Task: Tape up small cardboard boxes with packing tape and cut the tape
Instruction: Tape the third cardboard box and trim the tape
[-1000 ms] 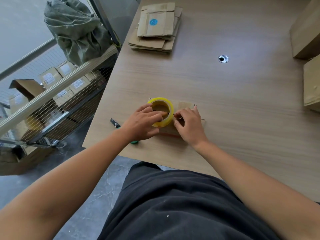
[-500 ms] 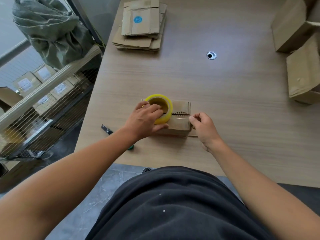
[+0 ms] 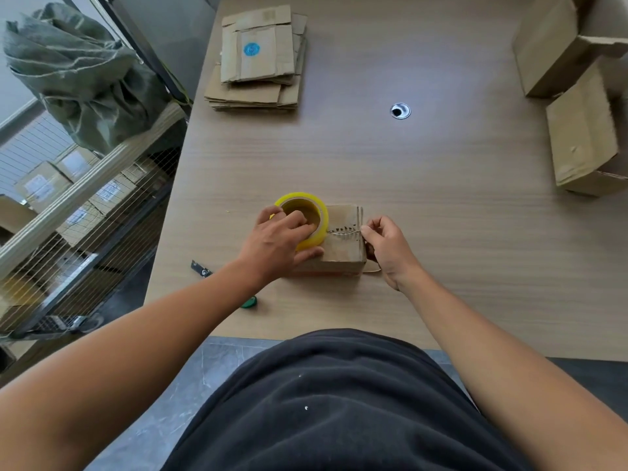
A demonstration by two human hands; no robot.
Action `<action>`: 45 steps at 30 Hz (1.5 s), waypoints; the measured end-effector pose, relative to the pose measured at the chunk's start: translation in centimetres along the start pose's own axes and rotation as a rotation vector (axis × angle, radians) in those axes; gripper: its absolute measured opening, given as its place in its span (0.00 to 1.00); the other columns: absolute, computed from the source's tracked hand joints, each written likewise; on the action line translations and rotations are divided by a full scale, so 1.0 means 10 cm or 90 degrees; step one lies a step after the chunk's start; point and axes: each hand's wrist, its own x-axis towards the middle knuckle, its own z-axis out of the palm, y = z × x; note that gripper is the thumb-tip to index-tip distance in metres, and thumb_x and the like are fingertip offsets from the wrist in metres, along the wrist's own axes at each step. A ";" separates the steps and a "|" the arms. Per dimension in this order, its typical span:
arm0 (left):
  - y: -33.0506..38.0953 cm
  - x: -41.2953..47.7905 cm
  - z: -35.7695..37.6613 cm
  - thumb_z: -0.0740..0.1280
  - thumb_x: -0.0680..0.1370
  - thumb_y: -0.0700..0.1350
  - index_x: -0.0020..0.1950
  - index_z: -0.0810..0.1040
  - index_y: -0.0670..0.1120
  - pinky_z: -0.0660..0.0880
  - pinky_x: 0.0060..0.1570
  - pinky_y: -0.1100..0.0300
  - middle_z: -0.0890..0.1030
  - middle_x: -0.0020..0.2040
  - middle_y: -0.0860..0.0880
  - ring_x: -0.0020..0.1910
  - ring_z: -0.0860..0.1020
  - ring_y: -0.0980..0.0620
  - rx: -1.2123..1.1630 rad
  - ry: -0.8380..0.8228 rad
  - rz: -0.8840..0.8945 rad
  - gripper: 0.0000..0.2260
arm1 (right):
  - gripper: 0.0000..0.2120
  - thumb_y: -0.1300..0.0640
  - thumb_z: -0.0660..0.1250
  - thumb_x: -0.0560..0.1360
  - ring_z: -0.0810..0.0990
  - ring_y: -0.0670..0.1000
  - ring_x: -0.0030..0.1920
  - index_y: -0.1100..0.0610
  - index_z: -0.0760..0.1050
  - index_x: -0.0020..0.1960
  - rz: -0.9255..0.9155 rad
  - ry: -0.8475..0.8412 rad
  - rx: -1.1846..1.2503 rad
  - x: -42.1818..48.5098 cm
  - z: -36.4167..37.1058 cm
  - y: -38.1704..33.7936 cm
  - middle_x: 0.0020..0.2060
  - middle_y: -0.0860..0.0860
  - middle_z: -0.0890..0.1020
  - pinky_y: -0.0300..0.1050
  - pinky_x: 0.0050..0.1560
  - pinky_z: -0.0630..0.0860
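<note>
A small cardboard box [image 3: 343, 256] sits near the table's front edge. On its left half rests a yellow roll of packing tape [image 3: 317, 229]. My left hand [image 3: 277, 241] grips the roll, fingers curled into its core. A clear strip of tape [image 3: 343, 231] runs from the roll across the box top to the right edge. My right hand [image 3: 387, 246] pinches the strip's end at the box's right side. A utility knife [image 3: 200, 269] with a green end lies on the table to the left, partly hidden under my left forearm.
A stack of flattened cardboard boxes [image 3: 258, 62] lies at the far left of the table [image 3: 441, 205]. Two larger boxes [image 3: 584, 130] stand at the right edge. A cable hole [image 3: 400, 111] is mid-table. A wire rack [image 3: 85, 212] and green sack [image 3: 78, 79] stand left.
My right hand moved from beside the roll to the box's right edge, drawing the tape strip across the top. My left hand stayed on the roll.
</note>
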 end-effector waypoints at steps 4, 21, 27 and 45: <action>0.02 0.00 0.00 0.63 0.78 0.63 0.54 0.85 0.49 0.64 0.64 0.50 0.80 0.48 0.48 0.41 0.79 0.45 0.007 -0.001 -0.002 0.21 | 0.04 0.59 0.60 0.84 0.72 0.48 0.39 0.54 0.67 0.50 -0.034 -0.037 -0.117 0.02 -0.02 0.01 0.42 0.50 0.72 0.46 0.40 0.71; -0.02 0.62 -0.83 0.55 0.78 0.68 0.44 0.80 0.48 0.72 0.36 0.53 0.77 0.31 0.47 0.33 0.77 0.42 0.012 -0.245 0.049 0.26 | 0.29 0.42 0.51 0.82 0.66 0.54 0.69 0.56 0.66 0.77 -0.428 -0.230 -0.444 0.41 0.01 0.02 0.69 0.54 0.71 0.49 0.72 0.59; -0.46 0.81 -1.24 0.59 0.78 0.69 0.51 0.78 0.56 0.71 0.39 0.60 0.82 0.27 0.56 0.29 0.78 0.63 -0.040 -0.563 -0.204 0.19 | 0.22 0.44 0.54 0.82 0.62 0.54 0.68 0.48 0.72 0.73 -0.357 -0.224 -0.371 0.47 0.04 0.07 0.67 0.51 0.69 0.49 0.72 0.59; -0.99 0.25 -0.48 0.65 0.76 0.69 0.68 0.75 0.60 0.71 0.55 0.53 0.80 0.65 0.54 0.63 0.77 0.47 -0.087 -0.459 -0.254 0.25 | 0.16 0.59 0.62 0.83 0.65 0.53 0.68 0.51 0.75 0.70 -0.333 -0.176 -0.377 0.33 0.10 -0.04 0.64 0.49 0.70 0.39 0.72 0.56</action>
